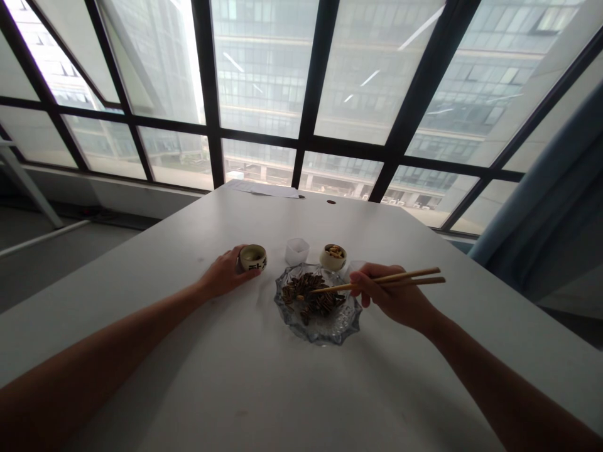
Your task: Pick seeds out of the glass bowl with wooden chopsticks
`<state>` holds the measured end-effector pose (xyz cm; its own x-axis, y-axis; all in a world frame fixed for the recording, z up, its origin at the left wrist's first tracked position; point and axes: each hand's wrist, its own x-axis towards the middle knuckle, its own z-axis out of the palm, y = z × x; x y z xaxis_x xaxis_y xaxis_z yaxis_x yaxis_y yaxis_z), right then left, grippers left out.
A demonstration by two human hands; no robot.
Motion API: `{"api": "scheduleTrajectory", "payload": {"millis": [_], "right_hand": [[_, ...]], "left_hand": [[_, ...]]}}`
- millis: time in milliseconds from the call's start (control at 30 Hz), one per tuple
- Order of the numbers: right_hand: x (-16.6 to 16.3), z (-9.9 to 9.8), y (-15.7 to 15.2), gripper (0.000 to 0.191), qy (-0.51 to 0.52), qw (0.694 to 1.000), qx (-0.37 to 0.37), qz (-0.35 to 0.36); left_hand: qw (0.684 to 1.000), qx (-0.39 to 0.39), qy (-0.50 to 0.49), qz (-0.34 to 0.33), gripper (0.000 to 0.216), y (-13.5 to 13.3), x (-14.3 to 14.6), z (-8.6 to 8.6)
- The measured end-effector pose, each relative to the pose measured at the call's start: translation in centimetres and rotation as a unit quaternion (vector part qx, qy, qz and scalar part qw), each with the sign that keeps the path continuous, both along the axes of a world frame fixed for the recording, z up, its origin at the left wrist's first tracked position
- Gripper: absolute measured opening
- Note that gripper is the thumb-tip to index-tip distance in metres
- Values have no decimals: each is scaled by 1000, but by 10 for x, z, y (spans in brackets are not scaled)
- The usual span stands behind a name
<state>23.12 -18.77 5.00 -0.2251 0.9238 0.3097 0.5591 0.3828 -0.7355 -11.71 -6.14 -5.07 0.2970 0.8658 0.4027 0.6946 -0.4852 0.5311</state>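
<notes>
My left hand (227, 274) is wrapped round the side of a small pale ceramic cup (254, 265) with dark characters, which stands upright on the table. In my right hand (393, 298) is a pair of wooden chopsticks (426, 276), pointing left over a scalloped clear glass plate (323, 338). The tips reach the pile of dark striped seeds (325, 301) on that plate. A small pale yellowish piece (300, 297) lies among the seeds near the tips. Whether the tips pinch anything is too small to tell.
Behind the plate stand a white translucent cup (296, 253) and a ceramic cup (332, 262) of light brown pieces. Another whitish cup (357, 269) is partly hidden by my right hand. Papers (261, 188) lie at the white table's (226, 376) far end, before the windows.
</notes>
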Motion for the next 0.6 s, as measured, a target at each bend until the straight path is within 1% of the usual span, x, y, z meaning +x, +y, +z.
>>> {"api": "scheduleTrajectory", "payload": {"millis": [67, 167, 300, 400, 467, 500, 533, 567, 600], "right_hand": [[3, 0, 5, 53, 70, 997, -21, -34], [11, -1, 14, 56, 163, 982, -51, -76], [22, -2, 23, 55, 224, 969, -59, -83], [25, -1, 23, 53, 233, 970, -24, -63], [24, 4, 16, 49, 205, 976, 47, -48], [22, 8, 10, 45, 170, 980, 93, -35], [20, 13, 2, 41, 124, 980, 152, -28], [17, 19, -6, 35, 42, 982, 184, 8], [13, 25, -14, 30, -26, 975, 215, 57]], "left_hand": [[1000, 2, 0, 0, 75, -1, 0, 1], [1000, 4, -7, -2, 77, -2, 1, 2], [1000, 3, -21, -9, 81, -2, 0, 1], [1000, 6, -27, -3, 87, -1, 0, 0], [1000, 10, -29, -2, 89, -1, 0, -1], [999, 11, -30, -4, 89, -1, -1, -1], [999, 12, -30, -8, 88, -1, -1, -1], [999, 12, -31, -12, 87, -1, -1, -1], [999, 12, -32, -14, 86, -1, -1, -1]]}}
